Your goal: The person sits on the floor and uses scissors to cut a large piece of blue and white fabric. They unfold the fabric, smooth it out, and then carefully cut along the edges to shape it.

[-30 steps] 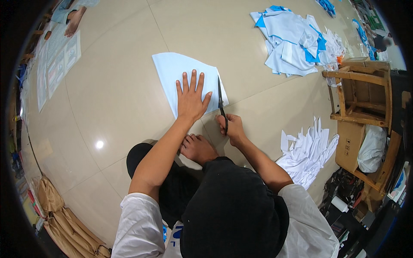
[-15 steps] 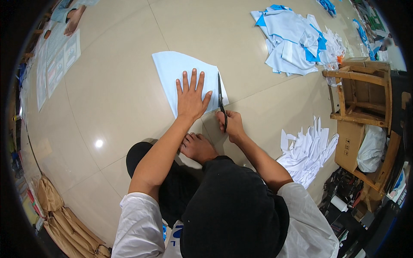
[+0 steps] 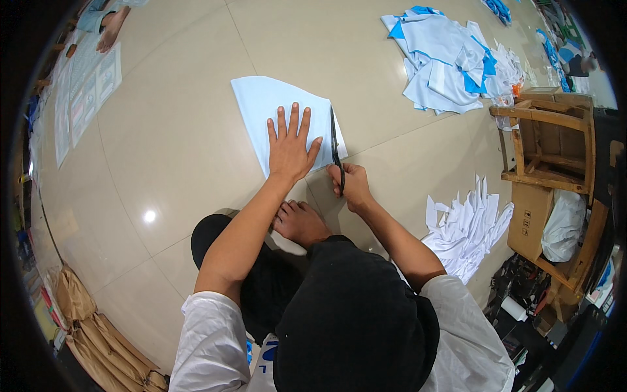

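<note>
Your right grip (image 3: 354, 187) held black scissors (image 3: 336, 154), at three o'clock from your left grip (image 3: 289, 154), which lay flat, widely spread, on pale-blue fabric (image 3: 257, 103).

A hand could be slid over the floor (image 3: 163, 144) to the left of the pale blue cloth (image 3: 258, 104), or past its far edge; the middle of the cloth is blocked by the left hand (image 3: 290, 151), and its right side by the scissors (image 3: 335, 140) and right hand (image 3: 353, 186); the near side is crowded by a bare foot (image 3: 302, 224); farther right, the way is blocked by white strips (image 3: 469, 228) and a wooden stool (image 3: 545, 182).
</note>
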`<action>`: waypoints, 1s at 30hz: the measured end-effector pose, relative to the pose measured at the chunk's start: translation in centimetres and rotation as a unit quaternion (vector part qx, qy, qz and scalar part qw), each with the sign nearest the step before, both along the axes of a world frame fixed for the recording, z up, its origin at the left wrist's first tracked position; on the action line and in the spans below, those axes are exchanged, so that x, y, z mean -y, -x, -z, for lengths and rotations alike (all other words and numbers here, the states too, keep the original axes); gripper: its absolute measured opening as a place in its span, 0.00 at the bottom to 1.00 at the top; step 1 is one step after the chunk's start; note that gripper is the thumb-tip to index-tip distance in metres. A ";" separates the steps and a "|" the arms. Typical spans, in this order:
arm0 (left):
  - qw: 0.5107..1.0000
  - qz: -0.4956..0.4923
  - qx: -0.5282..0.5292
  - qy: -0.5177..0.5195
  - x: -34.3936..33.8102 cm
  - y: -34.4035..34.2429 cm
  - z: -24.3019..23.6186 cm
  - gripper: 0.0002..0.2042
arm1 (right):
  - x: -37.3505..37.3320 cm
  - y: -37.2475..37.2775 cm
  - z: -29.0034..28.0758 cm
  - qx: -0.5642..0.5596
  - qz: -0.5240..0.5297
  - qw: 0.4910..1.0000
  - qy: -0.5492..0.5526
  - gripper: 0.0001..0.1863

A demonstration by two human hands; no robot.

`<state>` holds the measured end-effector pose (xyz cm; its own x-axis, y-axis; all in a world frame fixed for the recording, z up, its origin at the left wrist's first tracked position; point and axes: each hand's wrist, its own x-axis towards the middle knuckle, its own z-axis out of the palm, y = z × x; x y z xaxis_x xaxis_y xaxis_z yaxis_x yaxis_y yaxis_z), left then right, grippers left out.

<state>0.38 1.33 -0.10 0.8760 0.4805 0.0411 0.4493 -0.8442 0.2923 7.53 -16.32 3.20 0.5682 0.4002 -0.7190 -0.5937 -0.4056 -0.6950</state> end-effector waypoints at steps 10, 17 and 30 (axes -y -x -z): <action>1.000 0.001 -0.002 0.000 0.0 0.0 0.0 0.38 | -0.4 -0.6 0.5 0.012 -0.004 1.000 -0.014 0.18; 1.000 0.001 0.000 0.003 0.0 0.1 -0.1 0.37 | -0.8 -0.7 0.0 -0.005 0.008 1.000 -0.013 0.18; 1.000 0.001 -0.007 0.005 0.0 0.1 -0.2 0.37 | -1.1 -1.1 0.5 -0.003 -0.001 1.000 -0.012 0.16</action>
<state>0.25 1.31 0.06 0.8776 0.4788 0.0236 0.4516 -0.8424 0.2940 8.65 -15.26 2.65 0.5620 0.4197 -0.7127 -0.5974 -0.3900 -0.7007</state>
